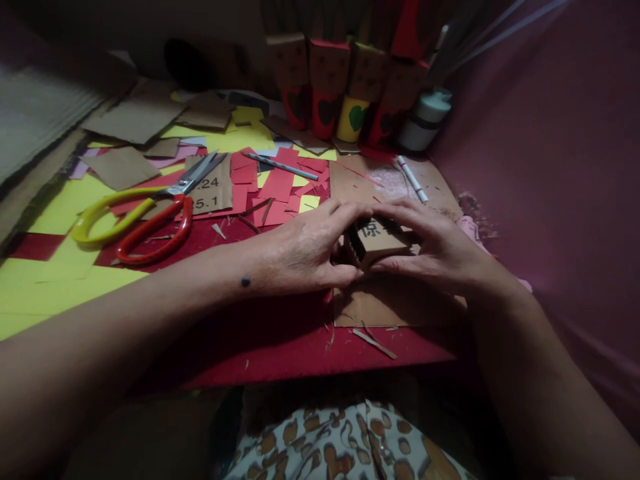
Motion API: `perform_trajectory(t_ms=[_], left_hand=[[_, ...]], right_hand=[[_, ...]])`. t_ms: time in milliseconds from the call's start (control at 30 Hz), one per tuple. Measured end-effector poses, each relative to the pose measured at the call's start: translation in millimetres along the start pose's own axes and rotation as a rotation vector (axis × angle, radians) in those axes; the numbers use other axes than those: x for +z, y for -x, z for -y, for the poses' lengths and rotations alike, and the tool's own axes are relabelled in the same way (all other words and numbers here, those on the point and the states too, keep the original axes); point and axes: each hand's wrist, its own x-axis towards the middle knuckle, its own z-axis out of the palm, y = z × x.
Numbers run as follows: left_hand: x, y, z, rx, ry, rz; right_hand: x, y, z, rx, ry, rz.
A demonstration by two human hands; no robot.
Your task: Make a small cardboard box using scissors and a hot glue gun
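Between my hands is a small folded cardboard box (381,241) with dark printed characters on its upper face. My left hand (323,247) closes on its left side, the fingertips at the top and the thumb below. From the right, my right hand (434,245) grips it, with fingers over the far edge and the thumb along the near edge. Part of the box is hidden by the fingers. Beneath lies a flat brown cardboard sheet (400,303) on the red table (260,347).
Scissors (165,200) with one yellow and one red handle lie left, on paper and cardboard scraps. A pencil (283,165) and a white marker (412,179) lie farther back. Several decorated cardboard pieces (327,107) stand at the back, beside a glue bottle (425,123).
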Motion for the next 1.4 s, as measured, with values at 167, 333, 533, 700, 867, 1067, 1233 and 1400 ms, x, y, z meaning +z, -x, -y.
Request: perform_trajectory(t_ms=[167, 333, 533, 700, 867, 1067, 1233, 1400], left_hand=[[0.0, -0.2, -1.3, 0.006, 0.014, 0.005], [-0.4, 0.0, -1.2, -0.005, 0.022, 0.020], [-0.1, 1.7, 0.2, -0.005, 0.013, 0.022], [0.4, 1.7, -1.0, 0.018, 0.004, 0.019], [0.8, 0.7, 0.2, 0.013, -0.012, 0.010], [0.3, 1.0, 0.7, -0.009, -0.033, 0.020], [-0.7, -0.7, -1.9, -0.017, -0.044, 0.027], [3.0, -1.5, -2.9, -0.029, -0.049, 0.002]], right_hand=[[2.9, 2.2, 0.5, -0.031, 0.052, -0.013], [8.4, 2.1, 1.9, -0.069, 0.084, -0.064], [9.9, 2.2, 2.3, -0.060, 0.099, -0.070], [8.7, 2.5, 2.1, -0.054, 0.092, -0.063], [8.1, 1.8, 4.3, -0.075, 0.073, -0.056], [7.1, 0.8, 6.0, -0.059, 0.047, -0.043], [7.1, 1.7, 5.3, -0.058, 0.011, -0.038], [7.6, 3.4, 6.9, -0.037, 0.009, -0.034]])
